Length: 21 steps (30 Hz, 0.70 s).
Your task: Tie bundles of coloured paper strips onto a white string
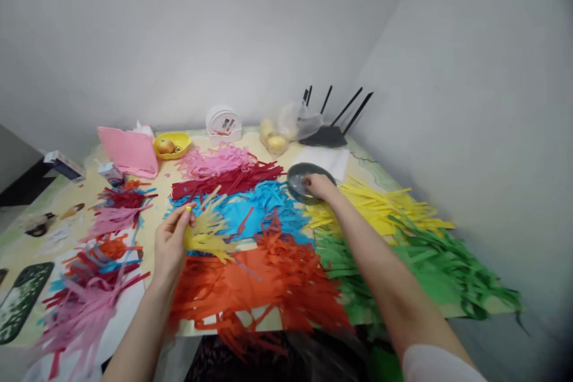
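Over the left-middle of the table, my left hand [172,236] pinches a fringed yellow paper strip [208,233], its cut ends fanning out to the right. My right hand [317,185] reaches into a dark round bowl [333,178], fingers bent down and pressed together; whatever lies between the fingertips is hidden. Below my hands are piles of fringed paper: orange [250,280], blue [239,215], dark red [228,182] and pink [215,161]. Right of the bowl lie yellow fringes [380,203], with green ones [430,268] nearer to me.
Mixed fringe bundles [80,304] line the left side, beside a phone [24,301] and small cartons [65,166]. Along the back stand a pink pouch [129,152], a yellow fruit bowl [182,142], a white round holder [224,125], bagged fruit [275,142] and a black rack [324,136].
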Motion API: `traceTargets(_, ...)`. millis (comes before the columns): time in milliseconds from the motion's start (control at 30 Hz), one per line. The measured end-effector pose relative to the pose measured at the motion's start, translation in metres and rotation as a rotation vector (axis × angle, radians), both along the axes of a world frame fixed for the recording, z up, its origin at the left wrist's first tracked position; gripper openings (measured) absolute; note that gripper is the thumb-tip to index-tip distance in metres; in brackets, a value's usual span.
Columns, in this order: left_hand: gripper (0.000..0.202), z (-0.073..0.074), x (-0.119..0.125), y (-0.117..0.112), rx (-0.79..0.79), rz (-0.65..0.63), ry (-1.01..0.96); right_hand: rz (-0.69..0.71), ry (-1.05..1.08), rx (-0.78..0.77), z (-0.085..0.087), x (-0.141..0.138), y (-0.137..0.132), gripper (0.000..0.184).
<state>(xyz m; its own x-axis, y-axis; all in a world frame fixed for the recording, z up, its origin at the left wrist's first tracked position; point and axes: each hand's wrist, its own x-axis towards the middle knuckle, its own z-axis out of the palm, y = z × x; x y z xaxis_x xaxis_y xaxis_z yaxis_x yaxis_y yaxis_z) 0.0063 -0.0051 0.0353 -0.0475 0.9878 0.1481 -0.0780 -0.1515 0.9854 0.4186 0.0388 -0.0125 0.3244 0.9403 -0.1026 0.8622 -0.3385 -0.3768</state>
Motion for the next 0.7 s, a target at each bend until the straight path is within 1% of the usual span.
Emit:
traceTargets(67,0.031,0.000,0.007,-0.005,-0.033,-0.100,0.071,-0.006,-0.006,-0.019,-0.013,-0.001,0.001,0.033)
traceTargets(100,0.034,0.001,0.011,-0.007,-0.040,-0.145,0.091,-0.014,-0.004,-0.015,-0.017,-0.001,0.001,0.033)
traceTargets(167,0.037,0.005,0.016,-0.011,-0.048,-0.191,0.097,-0.033,0.009,0.016,-0.017,-0.001,0.000,0.033)
traceTargets(267,0.030,0.009,0.019,-0.017,-0.069,-0.178,0.108,-0.068,0.048,0.121,-0.004,-0.004,-0.004,0.022)
traceTargets(333,0.027,0.010,0.020,-0.020,-0.063,-0.161,0.136,-0.075,0.102,0.223,0.010,-0.017,-0.010,0.017)
traceTargets(400,0.023,0.011,0.021,-0.025,-0.020,-0.150,0.154,-0.039,0.198,0.323,0.025,-0.047,-0.024,0.021)
traceTargets(467,0.018,0.012,0.024,-0.030,0.029,-0.134,0.171,0.057,0.363,0.404,0.039,-0.089,-0.047,0.024)
traceTargets(500,0.017,0.014,0.026,-0.033,0.046,-0.128,0.182,0.143,0.608,0.480,0.045,-0.112,-0.060,0.024)
traceTargets(533,0.016,0.015,0.028,-0.037,0.055,-0.125,0.194,0.220,0.814,0.513,0.051,-0.135,-0.073,0.024)
traceTargets(600,0.016,0.018,0.031,-0.044,0.061,-0.125,0.204,0.298,1.053,0.516,0.059,-0.176,-0.095,0.024)
traceTargets(633,0.016,0.019,0.033,-0.047,0.058,-0.127,0.204,0.307,1.132,0.505,0.061,-0.192,-0.102,0.026)
traceTargets(700,0.015,0.019,0.035,-0.053,0.059,-0.116,0.198,0.288,1.230,0.480,0.062,-0.215,-0.111,0.029)
